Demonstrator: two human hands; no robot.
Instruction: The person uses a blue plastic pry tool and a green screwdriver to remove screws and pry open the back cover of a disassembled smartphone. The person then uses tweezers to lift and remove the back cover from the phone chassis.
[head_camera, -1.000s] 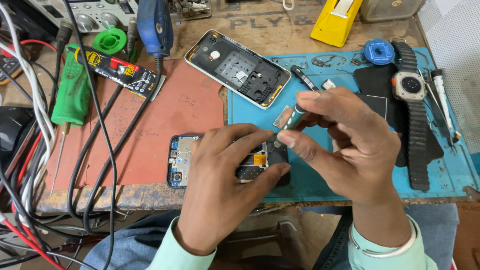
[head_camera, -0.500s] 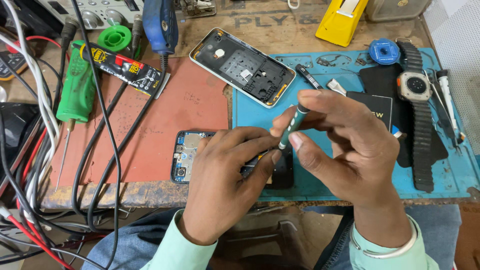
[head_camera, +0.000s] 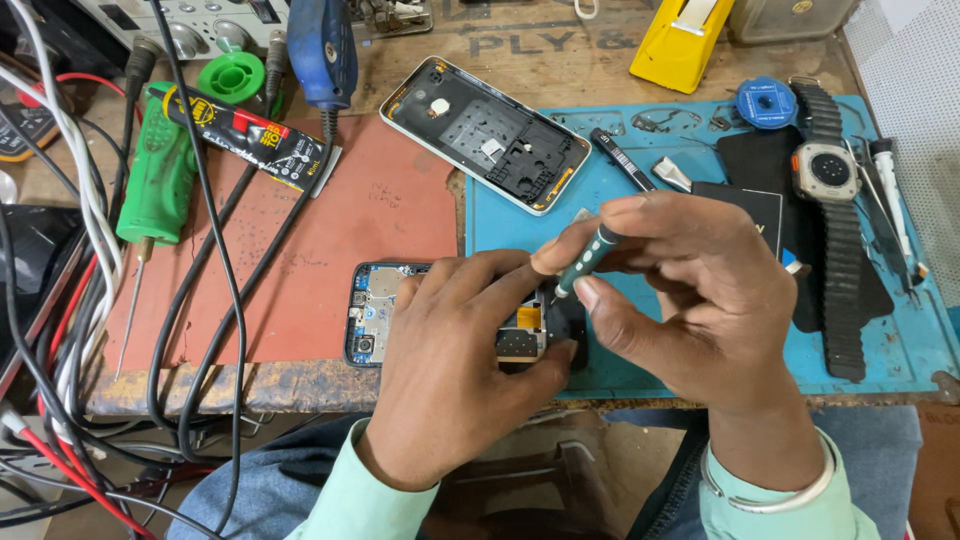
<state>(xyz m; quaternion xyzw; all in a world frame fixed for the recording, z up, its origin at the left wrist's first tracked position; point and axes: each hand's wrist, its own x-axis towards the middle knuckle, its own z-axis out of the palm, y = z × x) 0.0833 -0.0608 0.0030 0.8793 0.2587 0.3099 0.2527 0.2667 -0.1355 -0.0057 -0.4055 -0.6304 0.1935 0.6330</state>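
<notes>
On the desk (head_camera: 560, 60), two mats are laid side by side, one red (head_camera: 380, 220), one blue (head_camera: 900, 340). Two phone parts are counted: an emptied phone frame (head_camera: 485, 135), set aside across both mats, and an opened phone (head_camera: 400, 310) with its boards bared, pinned at the desk's near edge by the left hand (head_camera: 450, 370), whose grip is closed flat over it. The back is judged already removed; inner work appears unfinished. One smartwatch (head_camera: 825, 175) lies on the blue mat. One small screwdriver (head_camera: 590, 255) is pinched narrowly in the right hand (head_camera: 690, 290), tip down at the opened phone.
</notes>
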